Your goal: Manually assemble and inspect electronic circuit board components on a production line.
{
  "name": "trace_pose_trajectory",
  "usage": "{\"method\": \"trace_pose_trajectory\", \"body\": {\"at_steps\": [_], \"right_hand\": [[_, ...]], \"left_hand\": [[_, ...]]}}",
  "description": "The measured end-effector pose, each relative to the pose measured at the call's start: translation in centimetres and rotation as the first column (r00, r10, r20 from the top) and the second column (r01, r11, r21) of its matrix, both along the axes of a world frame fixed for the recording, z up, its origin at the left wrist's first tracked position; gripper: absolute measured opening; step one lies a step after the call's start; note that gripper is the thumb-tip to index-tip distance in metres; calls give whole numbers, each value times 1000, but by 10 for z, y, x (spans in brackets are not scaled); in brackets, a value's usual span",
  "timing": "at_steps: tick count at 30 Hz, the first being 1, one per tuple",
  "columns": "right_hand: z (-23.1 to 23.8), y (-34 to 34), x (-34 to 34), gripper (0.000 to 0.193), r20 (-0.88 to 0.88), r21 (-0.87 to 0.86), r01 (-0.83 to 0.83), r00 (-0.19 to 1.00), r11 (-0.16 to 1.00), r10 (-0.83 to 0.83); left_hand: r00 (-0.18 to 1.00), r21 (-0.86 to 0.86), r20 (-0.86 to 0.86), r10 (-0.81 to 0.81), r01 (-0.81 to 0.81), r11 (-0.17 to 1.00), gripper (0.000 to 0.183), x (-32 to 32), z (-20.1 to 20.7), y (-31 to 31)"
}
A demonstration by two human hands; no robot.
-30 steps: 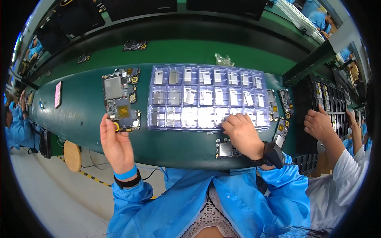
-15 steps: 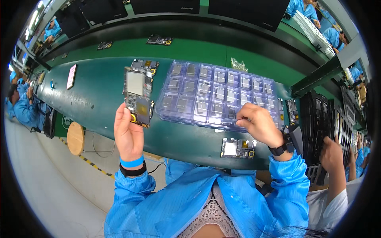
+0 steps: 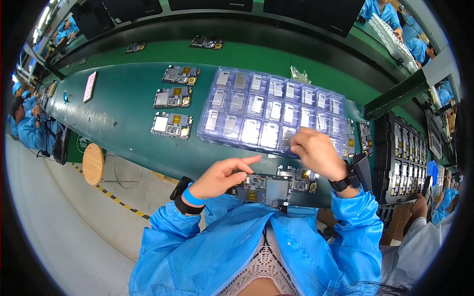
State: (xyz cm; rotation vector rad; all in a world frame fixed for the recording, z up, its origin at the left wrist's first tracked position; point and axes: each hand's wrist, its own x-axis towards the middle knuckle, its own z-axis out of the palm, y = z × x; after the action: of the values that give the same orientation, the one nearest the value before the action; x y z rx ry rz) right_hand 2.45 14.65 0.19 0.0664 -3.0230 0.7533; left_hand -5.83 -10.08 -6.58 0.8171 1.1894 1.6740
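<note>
My left hand (image 3: pixel 222 176) grips a circuit board (image 3: pixel 264 189) by its left end, above the table's near edge. That board partly covers another circuit board (image 3: pixel 308 185) lying on the table. A clear plastic tray (image 3: pixel 207 134) with many compartments holds small silvery metal pieces. At its near right compartments is my right hand (image 3: pixel 318 154), thumb and fingers pinched together; what lies between them is hidden. Left of the tray, three circuit boards lie in a column: a far one (image 3: pixel 180 75), a middle one (image 3: pixel 173 97) and a near one (image 3: pixel 171 125).
Two boards (image 3: pixel 365 138) lie right of the clear tray, beside black trays (image 3: pixel 405 155) full of boards. A co-worker's hand (image 3: pixel 419 206) is at those trays. A pink-and-white strip (image 3: pixel 90 87) lies far left; a crumpled clear bag (image 3: pixel 299 74) sits behind the tray.
My left hand has moved right and nearer with its board, from beside the column of boards to the table's near edge. My right hand has stayed at the clear tray.
</note>
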Motion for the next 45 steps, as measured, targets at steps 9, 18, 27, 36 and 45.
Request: {"method": "trace_pose_trajectory", "body": {"at_steps": [9,18,27,36,45], "right_hand": [[23,-1,3,5,-190,41,77,980,996,-68],[118,22,-41,12,-766,192,209,642,959,13],[168,-33,-17,34,-707,684,11,257,730,659],[181,-103,-58,28,-857,499,-127,77,857,510],[138,-87,-44,24,-888,341,26,336,940,313]], "left_hand": [[882,-183,-469,55,-158,970,12,7,4,22],[877,-164,-472,94,-192,968,13,-4,5,25],[944,2,56,326,-327,945,16,-3,-2,-13],[773,24,335,539,-579,815,16,-2,25,-81],[536,48,245,808,-839,542,15,-11,15,-174]]}}
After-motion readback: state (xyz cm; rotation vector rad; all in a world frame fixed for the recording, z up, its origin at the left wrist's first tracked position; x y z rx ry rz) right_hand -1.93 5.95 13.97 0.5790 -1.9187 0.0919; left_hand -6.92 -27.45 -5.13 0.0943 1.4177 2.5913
